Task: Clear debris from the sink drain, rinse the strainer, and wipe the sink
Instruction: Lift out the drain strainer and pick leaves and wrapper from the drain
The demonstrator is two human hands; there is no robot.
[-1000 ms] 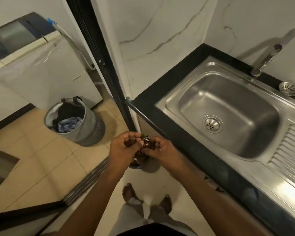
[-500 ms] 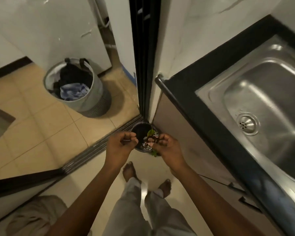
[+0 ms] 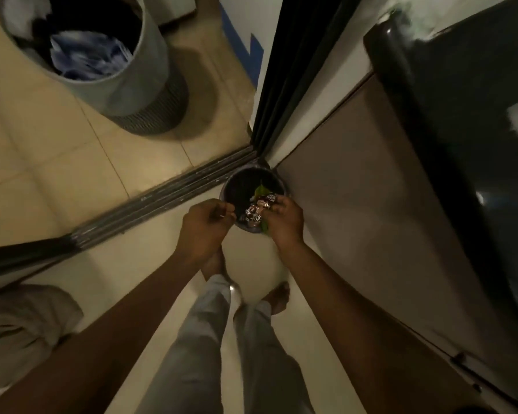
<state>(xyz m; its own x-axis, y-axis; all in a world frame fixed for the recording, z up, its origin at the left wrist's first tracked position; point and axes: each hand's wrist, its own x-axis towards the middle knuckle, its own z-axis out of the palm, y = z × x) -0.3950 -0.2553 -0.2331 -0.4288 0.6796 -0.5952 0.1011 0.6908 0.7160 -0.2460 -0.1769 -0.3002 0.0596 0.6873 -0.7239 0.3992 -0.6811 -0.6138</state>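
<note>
Directly below you are your legs in pale trousers and bare feet on a tiled floor. A crumpled pale cloth lies at your lower left. A cabinet runs along your right under a black counter; the sink is out of view.

Both forearms reach forward, with the hands close together but not touching, over a small dark bin. Your right hand pinches the debris, a bunch of dark printed wrappers, in its fingertips right above the bin's mouth. A green leaf shows just behind the wrappers; whether it is held or lying in the bin is unclear. Your left hand has its fingers curled, with a small glint between them; whether it holds anything cannot be told.

The bin stands on the floor in the corner where the cabinet meets a black door frame. A ribbed door track passes just behind it. Farther off, at upper left, a grey basket holds dark and blue clothes.
</note>
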